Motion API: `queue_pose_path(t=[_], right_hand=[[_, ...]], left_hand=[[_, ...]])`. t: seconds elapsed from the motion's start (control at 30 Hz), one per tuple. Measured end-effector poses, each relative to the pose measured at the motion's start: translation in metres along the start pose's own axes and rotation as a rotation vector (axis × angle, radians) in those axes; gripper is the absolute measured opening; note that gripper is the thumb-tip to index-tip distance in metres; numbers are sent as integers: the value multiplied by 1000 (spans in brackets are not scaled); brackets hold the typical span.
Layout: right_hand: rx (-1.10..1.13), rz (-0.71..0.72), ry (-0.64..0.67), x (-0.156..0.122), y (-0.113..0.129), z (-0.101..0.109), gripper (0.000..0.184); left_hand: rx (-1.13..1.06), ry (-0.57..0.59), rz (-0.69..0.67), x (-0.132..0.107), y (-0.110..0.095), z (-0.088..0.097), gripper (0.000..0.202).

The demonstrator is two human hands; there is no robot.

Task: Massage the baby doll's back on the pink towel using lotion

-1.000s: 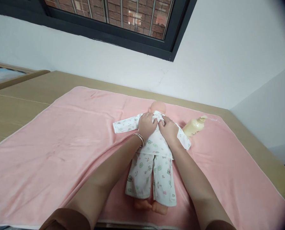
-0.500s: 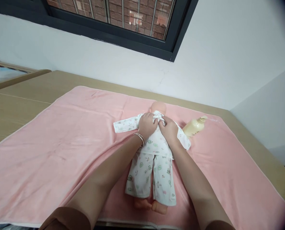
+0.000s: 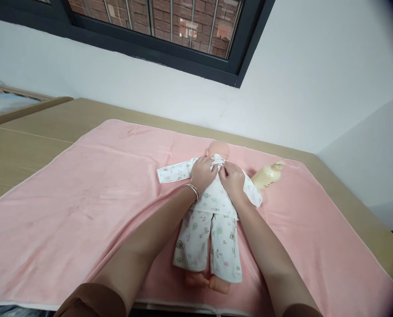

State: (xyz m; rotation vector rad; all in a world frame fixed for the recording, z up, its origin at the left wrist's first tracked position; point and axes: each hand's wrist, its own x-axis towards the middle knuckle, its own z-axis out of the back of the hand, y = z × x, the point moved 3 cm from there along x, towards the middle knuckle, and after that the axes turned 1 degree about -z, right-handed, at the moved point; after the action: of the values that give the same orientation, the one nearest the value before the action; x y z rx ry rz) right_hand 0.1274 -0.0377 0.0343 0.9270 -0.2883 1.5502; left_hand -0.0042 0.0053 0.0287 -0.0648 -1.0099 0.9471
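A baby doll (image 3: 218, 148) lies on a pink blanket (image 3: 67, 198), its head toward the wall and its feet toward me. It wears a white printed shirt (image 3: 214, 200) and matching trousers (image 3: 192, 242). Both of my hands are at the shirt's neckline. My left hand (image 3: 203, 172), below a bracelet-ringed wrist, has its fingers closed on the cloth at the upper chest. Opposite it, my right hand (image 3: 233, 177) pinches the shirt near the collar. My fingers partly hide the fastening there.
A pale yellow pump bottle (image 3: 268, 177) lies on the blanket right of the doll, close to its sleeve. The wooden tabletop (image 3: 27, 145) shows around the blanket. Behind stand a white wall (image 3: 183, 103) and a dark window frame (image 3: 150, 50).
My right hand's fingers have curled in slightly at the collar. My left hand stays nearly in place, and the doll and bottle lie as before.
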Motion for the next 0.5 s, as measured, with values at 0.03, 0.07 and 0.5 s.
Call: queue_pose_path(t=[0.03, 0.07, 0.5], right_hand=[[1, -14, -16, -1, 2, 2, 30], [3, -36, -18, -2, 3, 3, 29], [38, -235, 199, 7, -12, -9, 54]], left_hand=[[8, -9, 6, -1, 0, 0, 13], [16, -15, 18, -1, 0, 0, 14], [5, 63, 110, 2, 4, -4, 25]])
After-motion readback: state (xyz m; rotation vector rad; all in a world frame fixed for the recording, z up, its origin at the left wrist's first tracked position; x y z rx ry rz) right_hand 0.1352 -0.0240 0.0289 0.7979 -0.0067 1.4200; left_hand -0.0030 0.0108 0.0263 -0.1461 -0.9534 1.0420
